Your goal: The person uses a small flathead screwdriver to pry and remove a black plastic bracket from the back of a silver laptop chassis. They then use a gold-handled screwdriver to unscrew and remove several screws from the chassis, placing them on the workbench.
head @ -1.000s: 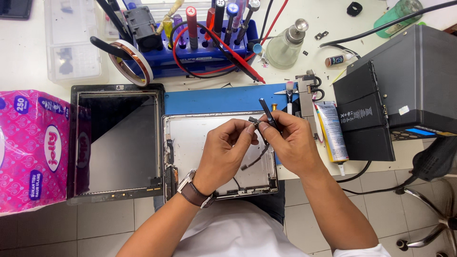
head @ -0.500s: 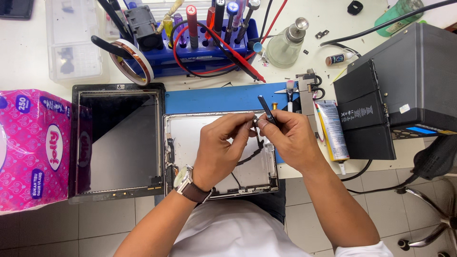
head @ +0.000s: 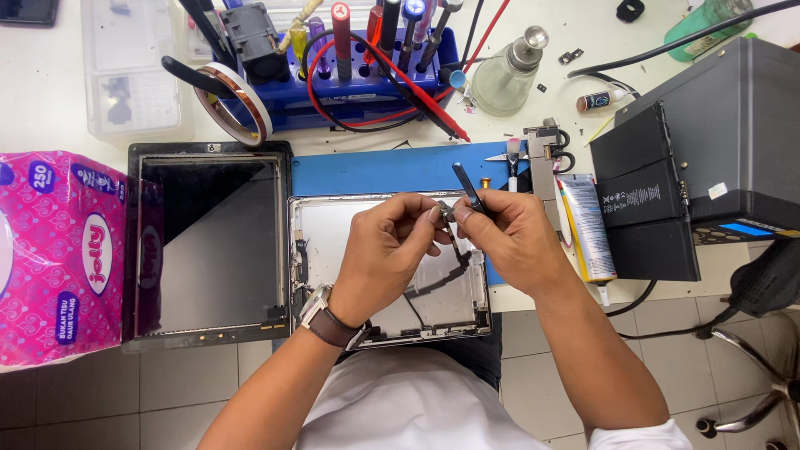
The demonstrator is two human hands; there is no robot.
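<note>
Two hands over one open tablet shell (head: 333, 229), the silver tray on the blue mat (head: 375, 171). Left hand (head: 385, 250), with one brown wristwatch (head: 327, 317), pinching a small dark part (head: 446, 210) at its fingertips, just above the middle of the shell. Right hand (head: 510, 237) closed on one thin dark tool (head: 468, 187), tip touching the same small part. One thin black cable (head: 442, 271) hanging from the part down into the shell. Hard to tell what the part is: too small, half hidden by fingers.

Left of the shell: one dark screen panel (head: 208, 242), then one pink tissue pack (head: 54, 258), cut off by the edge. Above the shell: one blue tool rack (head: 367, 79), one roll of tape (head: 237, 104), one glass bottle (head: 507, 75). Right of the shell: one tube (head: 587, 229), three flat black blocks (head: 646, 196), one grey box (head: 733, 125). Shell's bottom edge partly hidden by the arms.
</note>
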